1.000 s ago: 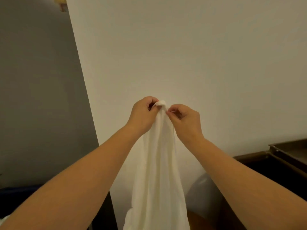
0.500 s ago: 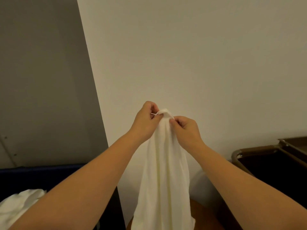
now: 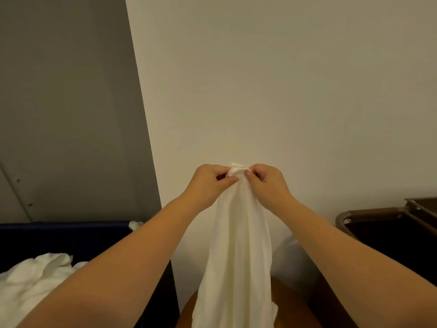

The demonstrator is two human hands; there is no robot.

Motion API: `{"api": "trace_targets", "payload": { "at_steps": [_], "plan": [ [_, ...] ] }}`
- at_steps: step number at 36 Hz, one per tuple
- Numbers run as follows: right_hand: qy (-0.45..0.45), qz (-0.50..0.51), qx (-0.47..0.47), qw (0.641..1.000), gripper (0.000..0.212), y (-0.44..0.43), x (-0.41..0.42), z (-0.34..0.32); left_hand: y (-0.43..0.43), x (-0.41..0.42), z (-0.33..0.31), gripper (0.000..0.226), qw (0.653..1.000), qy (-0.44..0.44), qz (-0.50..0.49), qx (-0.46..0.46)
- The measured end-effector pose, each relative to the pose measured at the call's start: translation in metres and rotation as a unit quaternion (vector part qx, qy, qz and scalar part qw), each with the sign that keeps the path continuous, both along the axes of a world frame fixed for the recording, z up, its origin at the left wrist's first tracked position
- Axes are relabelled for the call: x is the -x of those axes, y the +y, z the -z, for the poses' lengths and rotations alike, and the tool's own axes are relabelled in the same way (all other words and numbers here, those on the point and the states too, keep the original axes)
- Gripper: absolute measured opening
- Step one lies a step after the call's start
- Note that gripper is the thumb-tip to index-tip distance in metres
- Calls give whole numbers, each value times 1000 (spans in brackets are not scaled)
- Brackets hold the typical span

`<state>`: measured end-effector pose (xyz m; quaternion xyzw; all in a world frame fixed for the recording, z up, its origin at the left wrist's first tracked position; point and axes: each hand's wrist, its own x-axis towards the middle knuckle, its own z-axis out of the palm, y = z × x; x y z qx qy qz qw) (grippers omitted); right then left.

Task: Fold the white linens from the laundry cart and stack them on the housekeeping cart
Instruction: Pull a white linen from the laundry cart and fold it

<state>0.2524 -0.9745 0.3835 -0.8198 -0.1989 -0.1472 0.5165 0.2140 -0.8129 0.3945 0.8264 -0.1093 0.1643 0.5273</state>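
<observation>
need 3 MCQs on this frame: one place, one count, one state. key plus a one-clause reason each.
1. Where does the laundry cart stand relative to the hanging linen?
A. to the person's left
B. to the person's right
C. directly under it

2. How many hands pinch the top of the hanging linen?
A. none
B. one
C. two

3. What state is the hanging linen in?
A. folded flat
B. draped loose, unfolded
C. rolled into a ball

Key:
1 A: the dark blue cart holding a white pile sits at the lower left of the view.
2 C: the left hand and the right hand both pinch the bunched top.
3 B: it falls in long loose pleats from both hands.
</observation>
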Motion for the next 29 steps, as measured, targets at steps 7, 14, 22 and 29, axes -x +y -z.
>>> {"api": "trace_targets", "payload": {
  "at_steps": [7,14,22,29],
  "plan": [
    [4,-18,2,1000,23,1,0,5,0,2,0,18,996,32,-10,81],
    [50,-75,42,995,29,-2,1,7,-1,-5,-9,3,988,-5,-66,136],
    [135,-103,99,981,19,-5,-6,46,12,-7,-41,6,986,-57,-76,137],
    [164,-150,56,973,20,16,0,51,22,-4,-65,13,986,-89,-86,109]
  ]
}}
